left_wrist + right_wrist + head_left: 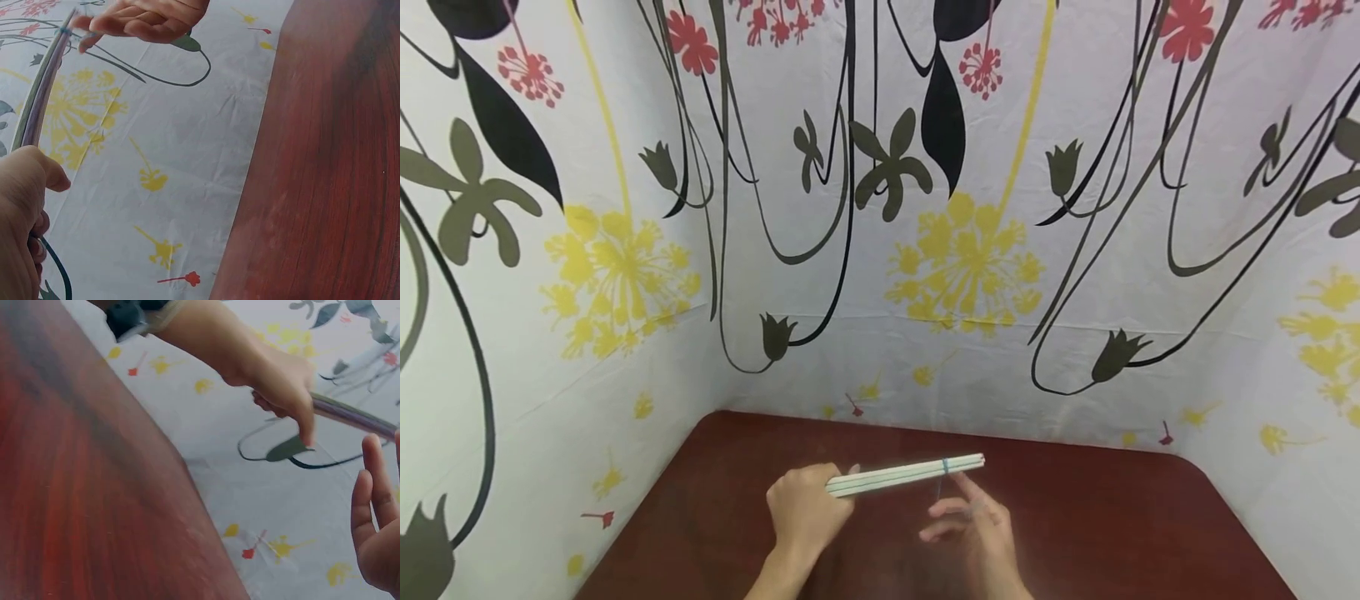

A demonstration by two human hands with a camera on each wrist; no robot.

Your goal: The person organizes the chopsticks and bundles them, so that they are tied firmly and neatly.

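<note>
We see a bundle of white sticks (904, 475) held level above the worktop (1112, 517), over its middle and closer to the far edge than to the near one. The left hand (805, 510) grips the bundle's left end, fingers curled round it and the thumb laid along the top; in the left wrist view the same bundle (39, 103) runs up and away from that hand (22, 212). A thin blue rubber band (946, 466) circles the bundle near its right end.

The right hand (973, 525) sits just below that banded end, fingers loosely spread and only slightly bent. Its fingertips reach up to the band; we cannot tell from the head view whether they pinch it or merely touch it. In the left wrist view the right hand (147, 19) shows its fingertips at the band (65, 30), and in the right wrist view its fingers (375, 506) stand straight with nothing in the palm, while the left hand (281, 381) closes on the bundle (350, 415).

The worktop is dark reddish-brown wood with rounded far corners. A white floral-print cloth (925, 250) with yellow, red and black motifs hangs behind the far edge and along both side edges.
</note>
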